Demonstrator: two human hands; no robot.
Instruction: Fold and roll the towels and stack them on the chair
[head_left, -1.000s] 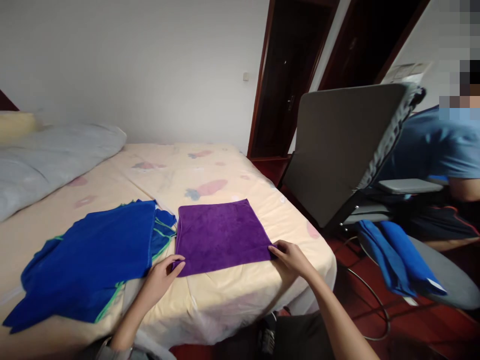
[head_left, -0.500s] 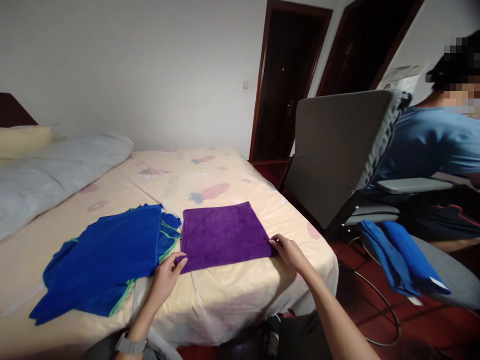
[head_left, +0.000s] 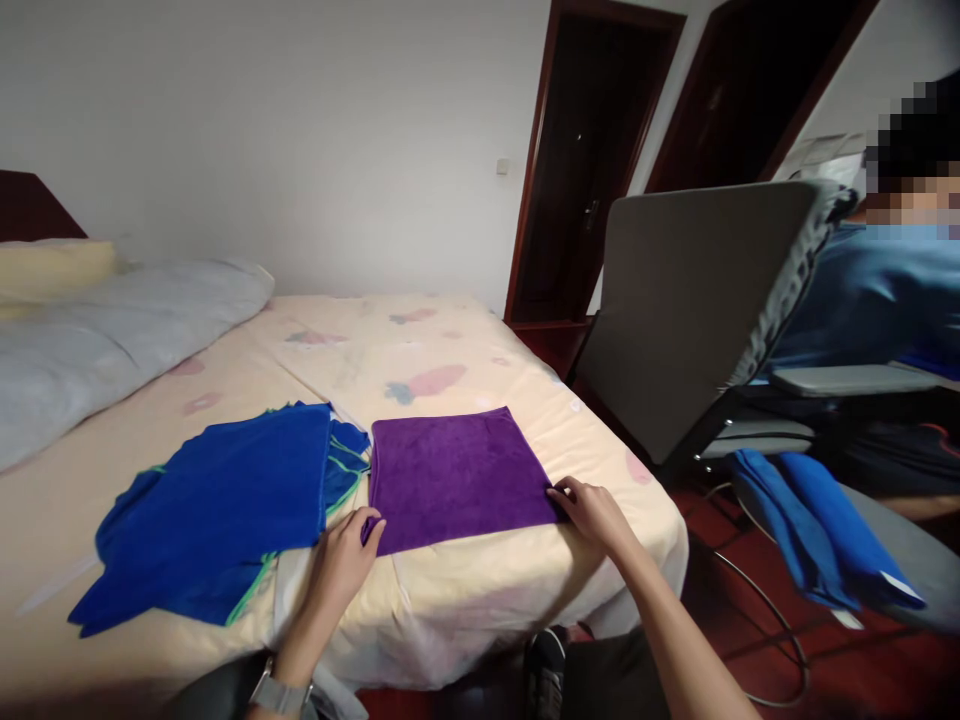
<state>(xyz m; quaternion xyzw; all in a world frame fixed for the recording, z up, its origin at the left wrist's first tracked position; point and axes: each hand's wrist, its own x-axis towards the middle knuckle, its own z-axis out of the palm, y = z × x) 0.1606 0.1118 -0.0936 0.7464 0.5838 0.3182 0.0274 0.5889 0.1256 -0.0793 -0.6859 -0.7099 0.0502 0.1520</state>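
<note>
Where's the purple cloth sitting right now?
In the head view the square purple fleece cloth lies near the front edge of the cream-sheeted bed, right of the blue cloth pile, its near corners pinched by the left hand and right hand.

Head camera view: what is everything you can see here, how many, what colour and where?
purple cloth: one, purple, flat at the bed's near edge
blue cloth heap: one heap, blue with green trim, left of it
bed: one, cream with pink prints, centre
duvet: one, grey, bed's far left
pillow: one, yellow, behind the duvet
chair: one, grey, right of the bed
blue towels: two, blue, on a grey seat far right
doors: two, dark brown, back wall
other person: one, blue shirt, behind the chair
watch: one, grey, left wrist
left hand: one, pinching the cloth's near left corner
right hand: one, pinching its near right corner
</note>
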